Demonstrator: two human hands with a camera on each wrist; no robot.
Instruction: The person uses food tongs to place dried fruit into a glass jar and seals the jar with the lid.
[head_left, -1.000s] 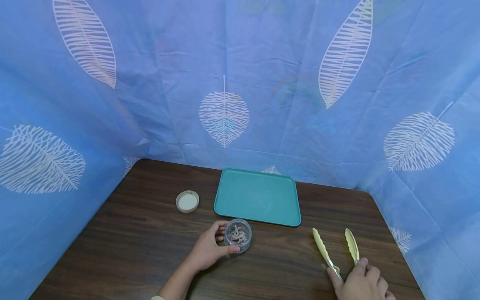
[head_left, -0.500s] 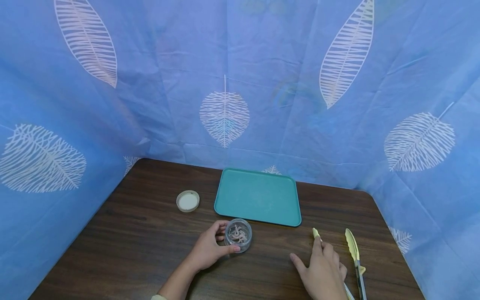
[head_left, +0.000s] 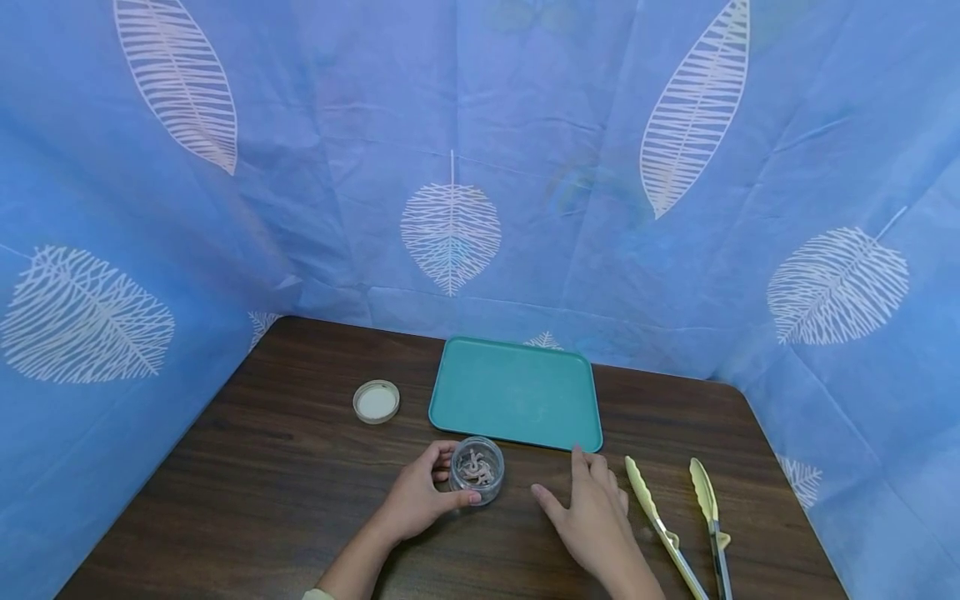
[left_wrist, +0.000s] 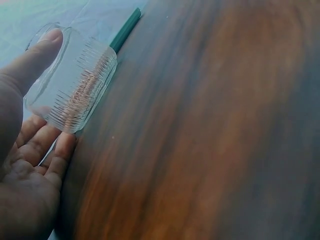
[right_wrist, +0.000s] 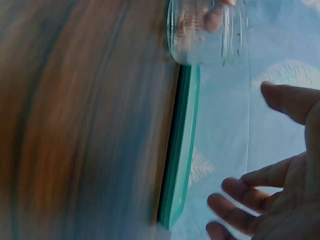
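Note:
A small clear jar with pinkish worm-like pieces inside stands on the dark wooden table. My left hand grips it from the left, thumb and fingers curled round its ribbed wall. My right hand hovers open just right of the jar, fingers spread, holding nothing. Yellow-tipped tongs lie on the table right of that hand. A teal tray sits behind the jar, its edge visible in the right wrist view.
A round white lid lies left of the tray. Blue cloth with a white leaf print walls in the table at the back and both sides.
My right hand has let go of the tongs and moved left toward the jar. The tongs stay on the table. The left hand and jar have not moved.

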